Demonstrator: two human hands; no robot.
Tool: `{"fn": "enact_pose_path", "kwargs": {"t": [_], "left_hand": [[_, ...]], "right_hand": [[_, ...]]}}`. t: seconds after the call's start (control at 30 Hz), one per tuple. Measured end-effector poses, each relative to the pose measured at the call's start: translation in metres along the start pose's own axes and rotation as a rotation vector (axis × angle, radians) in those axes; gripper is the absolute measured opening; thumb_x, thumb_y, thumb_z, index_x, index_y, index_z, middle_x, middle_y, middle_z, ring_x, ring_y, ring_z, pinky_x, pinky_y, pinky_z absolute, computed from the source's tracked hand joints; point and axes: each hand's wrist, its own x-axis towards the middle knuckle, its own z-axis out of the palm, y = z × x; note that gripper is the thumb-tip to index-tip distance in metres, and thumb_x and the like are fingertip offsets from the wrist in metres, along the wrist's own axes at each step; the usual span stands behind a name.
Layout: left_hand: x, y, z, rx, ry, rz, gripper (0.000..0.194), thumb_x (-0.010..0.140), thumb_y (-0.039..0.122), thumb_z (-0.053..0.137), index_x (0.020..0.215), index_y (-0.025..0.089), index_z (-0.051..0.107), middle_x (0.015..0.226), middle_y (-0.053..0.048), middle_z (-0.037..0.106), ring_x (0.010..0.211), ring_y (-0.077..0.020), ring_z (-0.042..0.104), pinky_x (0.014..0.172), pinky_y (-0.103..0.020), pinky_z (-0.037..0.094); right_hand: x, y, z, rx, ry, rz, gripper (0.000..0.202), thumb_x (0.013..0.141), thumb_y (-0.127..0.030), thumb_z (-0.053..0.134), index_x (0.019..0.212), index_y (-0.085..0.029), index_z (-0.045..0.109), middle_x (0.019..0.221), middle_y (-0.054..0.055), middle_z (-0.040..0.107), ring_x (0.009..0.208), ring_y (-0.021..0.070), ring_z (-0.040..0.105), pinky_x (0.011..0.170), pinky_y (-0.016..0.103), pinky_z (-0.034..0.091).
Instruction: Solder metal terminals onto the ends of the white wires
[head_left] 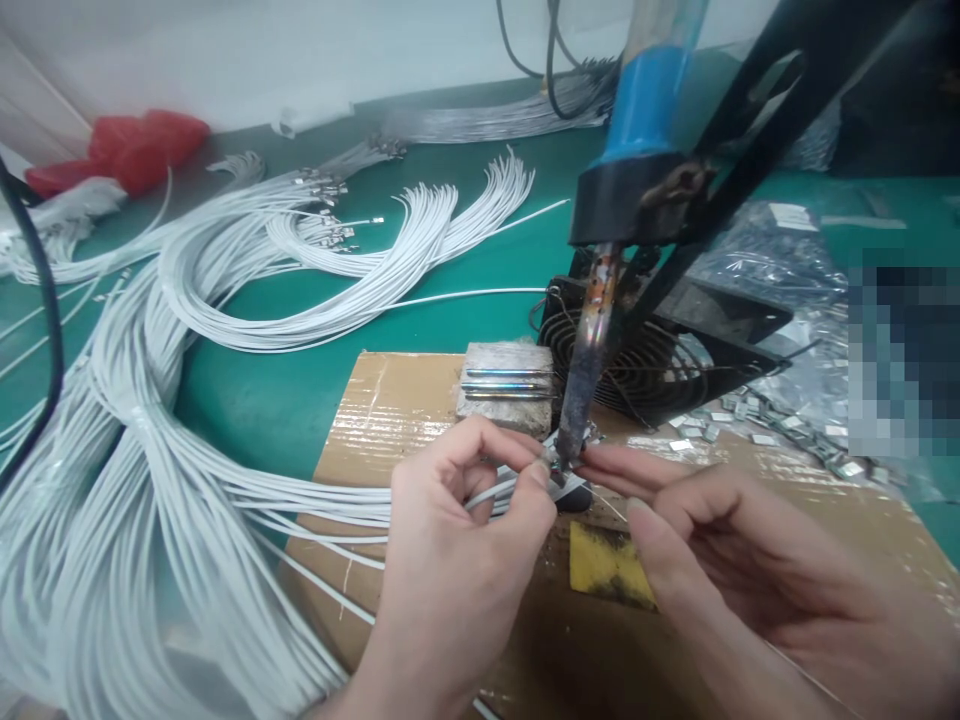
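Note:
A soldering iron (pixel 589 340) with a blue handle hangs tip-down in a black stand, its tip between my hands. My left hand (pixel 465 560) is closed, thumb and index finger pinching a white wire (pixel 491 492) close to the iron tip. More white wires run behind this hand from the left. To the right of the tip, my right hand (pixel 735 560) has its fingertips almost at the iron. A thin strand of solder wire (pixel 606 502) runs from near the tip into this hand and shows again below the palm. Fingers hide the joint itself.
Big bundles of white wires (pixel 142 400) cover the left side. Beneath my hands lies a cardboard sheet (pixel 375 410) with a block (pixel 506 410) and a yellow sponge (pixel 604 560). A black fan (pixel 637 360) stands behind the iron, small metal parts (pixel 757 438) at right.

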Motion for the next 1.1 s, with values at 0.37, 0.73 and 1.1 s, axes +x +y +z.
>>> {"fn": "enact_pose_path", "kwargs": {"t": [0.37, 0.73, 1.1], "left_hand": [[-0.0008, -0.0007, 0.0001, -0.025, 0.005, 0.014, 0.011, 0.069, 0.012, 0.072, 0.062, 0.018, 0.068, 0.072, 0.001, 0.075, 0.06, -0.0091, 0.062, 0.049, -0.015, 0.044], [-0.0025, -0.002, -0.0017, 0.01, -0.022, 0.0, 0.011, 0.069, 0.013, 0.072, 0.061, 0.018, 0.066, 0.07, -0.001, 0.073, 0.063, -0.0115, 0.061, 0.046, -0.016, 0.039], [-0.0019, 0.0, -0.0014, 0.01, -0.025, 0.016, 0.013, 0.072, 0.012, 0.072, 0.062, 0.018, 0.066, 0.071, -0.001, 0.073, 0.057, -0.0101, 0.058, 0.046, -0.017, 0.042]], "right_hand": [[-0.0001, 0.0018, 0.0007, 0.057, 0.009, -0.01, 0.028, 0.087, -0.038, 0.077, 0.066, -0.025, 0.064, 0.113, 0.001, 0.082, 0.095, 0.021, 0.081, 0.078, 0.021, 0.065], [-0.0006, 0.0027, -0.0012, -0.03, -0.005, -0.028, 0.028, 0.091, -0.037, 0.07, 0.067, -0.025, 0.063, 0.114, 0.003, 0.082, 0.096, 0.0198, 0.081, 0.079, 0.018, 0.062], [-0.0015, 0.0048, 0.0012, 0.021, 0.022, -0.066, 0.025, 0.09, -0.034, 0.073, 0.068, -0.025, 0.064, 0.109, 0.001, 0.082, 0.094, 0.0194, 0.081, 0.084, 0.02, 0.061]]}}
